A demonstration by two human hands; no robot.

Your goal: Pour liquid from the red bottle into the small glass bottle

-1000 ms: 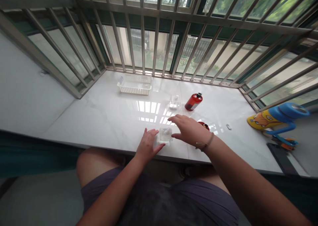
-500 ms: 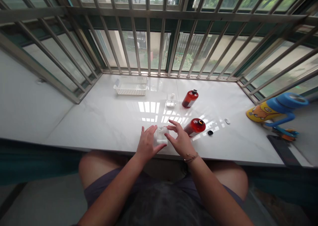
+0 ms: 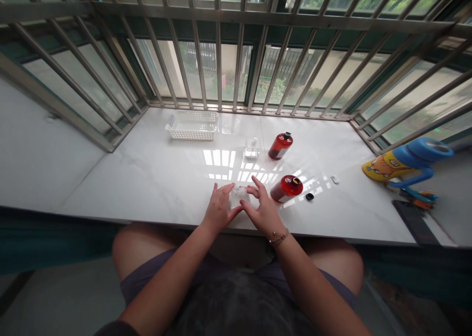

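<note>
A small clear container (image 3: 239, 196) stands near the front edge of the white marble counter. My left hand (image 3: 218, 207) is closed around its left side, and my right hand (image 3: 261, 207) grips its right side, with both thumbs meeting at the front. Just right of my right hand stands a red bottle (image 3: 286, 189) with an uncovered neck. Beside that bottle lies a black cap (image 3: 309, 197). Farther back are a second red bottle (image 3: 280, 146) and another small clear container (image 3: 251, 149).
A white perforated basket (image 3: 191, 132) sits at the back left. On the right are a small white piece (image 3: 335, 179), a blue and yellow flask (image 3: 405, 160) and a dark phone (image 3: 415, 223). Metal window bars rise behind the counter (image 3: 147, 178).
Both thumbs have come together at the front of the clear container, and my fingers have closed in on its sides. The whole view has shifted slightly.
</note>
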